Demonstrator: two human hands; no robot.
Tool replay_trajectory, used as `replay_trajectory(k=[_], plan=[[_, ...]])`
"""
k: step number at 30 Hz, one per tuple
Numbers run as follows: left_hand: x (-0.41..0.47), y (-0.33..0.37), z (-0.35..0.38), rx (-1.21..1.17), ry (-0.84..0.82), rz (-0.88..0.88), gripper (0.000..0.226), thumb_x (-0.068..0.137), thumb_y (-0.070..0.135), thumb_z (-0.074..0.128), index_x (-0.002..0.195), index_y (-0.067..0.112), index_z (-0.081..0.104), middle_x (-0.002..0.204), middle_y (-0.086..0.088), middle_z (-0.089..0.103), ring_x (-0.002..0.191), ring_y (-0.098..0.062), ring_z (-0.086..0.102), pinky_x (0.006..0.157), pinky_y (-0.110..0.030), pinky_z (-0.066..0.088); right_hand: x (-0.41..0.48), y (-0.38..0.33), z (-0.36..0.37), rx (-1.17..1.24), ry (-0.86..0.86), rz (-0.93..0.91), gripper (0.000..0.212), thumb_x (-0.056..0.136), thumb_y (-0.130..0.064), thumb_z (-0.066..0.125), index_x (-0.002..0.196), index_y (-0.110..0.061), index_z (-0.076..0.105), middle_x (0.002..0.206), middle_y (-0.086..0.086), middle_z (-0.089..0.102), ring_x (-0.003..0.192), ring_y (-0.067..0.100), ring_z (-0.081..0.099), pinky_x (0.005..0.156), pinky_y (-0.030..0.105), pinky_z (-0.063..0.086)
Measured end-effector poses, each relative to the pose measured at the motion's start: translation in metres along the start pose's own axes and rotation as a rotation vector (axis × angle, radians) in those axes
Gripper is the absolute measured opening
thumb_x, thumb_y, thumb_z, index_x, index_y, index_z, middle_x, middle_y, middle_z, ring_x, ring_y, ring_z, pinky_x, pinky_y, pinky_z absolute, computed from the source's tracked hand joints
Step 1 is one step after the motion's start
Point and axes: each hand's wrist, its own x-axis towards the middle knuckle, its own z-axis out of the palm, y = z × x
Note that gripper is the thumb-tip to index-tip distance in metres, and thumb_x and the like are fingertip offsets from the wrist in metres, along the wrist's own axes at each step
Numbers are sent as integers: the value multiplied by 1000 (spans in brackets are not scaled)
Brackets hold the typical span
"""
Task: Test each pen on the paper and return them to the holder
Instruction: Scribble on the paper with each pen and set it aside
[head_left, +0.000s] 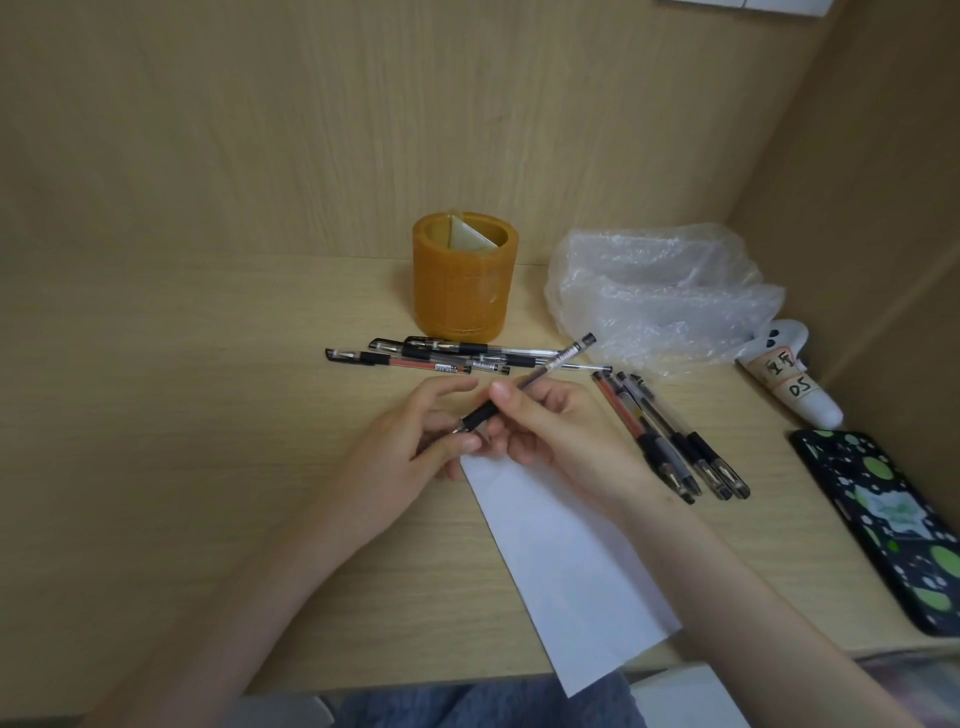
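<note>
My right hand (550, 431) pinches a black-grip gel pen (545, 371) above the top end of a white paper strip (561, 561). The pen's bare metal tip points left toward my left hand (400, 452), whose fingers curl right beside it; whether they hold anything is unclear. Behind my hands, several capped pens (431, 358) lie in a loose pile in front of the orange round holder (460, 280). To the right of my right hand, three more pens (670, 441) lie side by side. The holder has a pale flat piece inside and no pens.
A crumpled sheet of bubble wrap (660, 291) lies right of the holder. A white tube with handwritten labels (795, 384) and a dark phone with green spots (893, 530) sit along the right wall. Wooden panels close off the back and right side.
</note>
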Motion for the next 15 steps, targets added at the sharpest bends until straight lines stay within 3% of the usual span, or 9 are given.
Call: replay_trajectory(k=[2,5,7,11,15], plan=[[1,-1,-3,-2,37,-52,11,87,22,60,97,21,62,66,10,69,53,-7,60,54,-15,41,0,0,-2,18,2,-7,22,88,-23,57,79,-4,66,62,3,66,51,13,51,50,15,42],[-1,-2,-4,44,66,-91,14,85,31,60,75,23,67,60,4,65,45,-6,54,50,-17,41,-1,3,-3,1,32,-35,24,89,-20,55,89,0,68,64,2,65,54,16,51,50,16,42],[-3,0,-2,125,79,-68,16,84,35,59,75,24,67,54,6,57,46,-5,48,48,-14,34,-1,5,-4,-15,50,-37,23,91,-18,55,88,0,68,62,1,63,52,13,50,49,16,42],[-6,5,5,185,106,-45,17,86,32,59,71,24,63,56,26,54,51,0,47,50,-13,31,-2,9,-3,-7,58,-54,18,90,-17,56,90,-6,70,63,1,63,52,12,50,49,17,41],[-8,6,10,148,105,-65,21,86,34,58,69,21,63,50,18,51,47,-5,44,49,-17,31,-7,6,-3,-45,71,-41,16,89,-21,58,85,-12,71,62,2,60,53,12,47,49,17,37]])
